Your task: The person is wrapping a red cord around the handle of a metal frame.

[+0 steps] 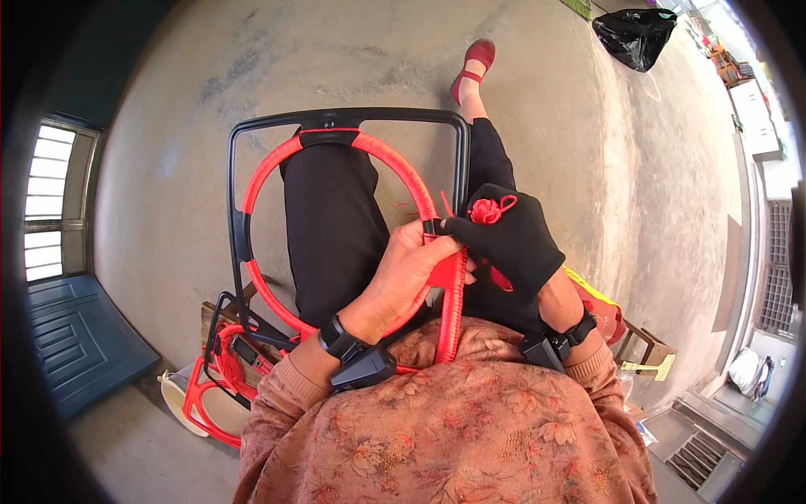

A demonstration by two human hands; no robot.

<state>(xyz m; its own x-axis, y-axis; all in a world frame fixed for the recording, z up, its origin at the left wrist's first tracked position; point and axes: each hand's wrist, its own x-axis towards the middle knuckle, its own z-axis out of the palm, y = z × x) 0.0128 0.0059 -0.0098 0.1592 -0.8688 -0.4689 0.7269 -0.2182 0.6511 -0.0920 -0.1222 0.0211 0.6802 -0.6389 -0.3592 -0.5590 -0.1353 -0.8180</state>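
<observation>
Across my lap lies a black metal frame [348, 115], squared at the far side, with a ring [271, 172] inside it wrapped in red cord. My bare left hand [407, 267] is closed around the ring's right side, beside a red-wrapped bar [452, 315] that runs toward my body. My right hand [514, 244], in a black glove, is closed on a small bundle of red cord [486, 212], its thumb close to a bare black patch on the ring. A loop of cord sticks out above the glove, and another piece hangs below. The fingertips of both hands are partly hidden.
Beside my left forearm, more red-wrapped frames [200, 403] and a pale bucket [176, 399] stand low down. A wooden stool [651, 357] is at my right. Farther off are a black plastic bag [635, 38] and a blue door [92, 344] on the left.
</observation>
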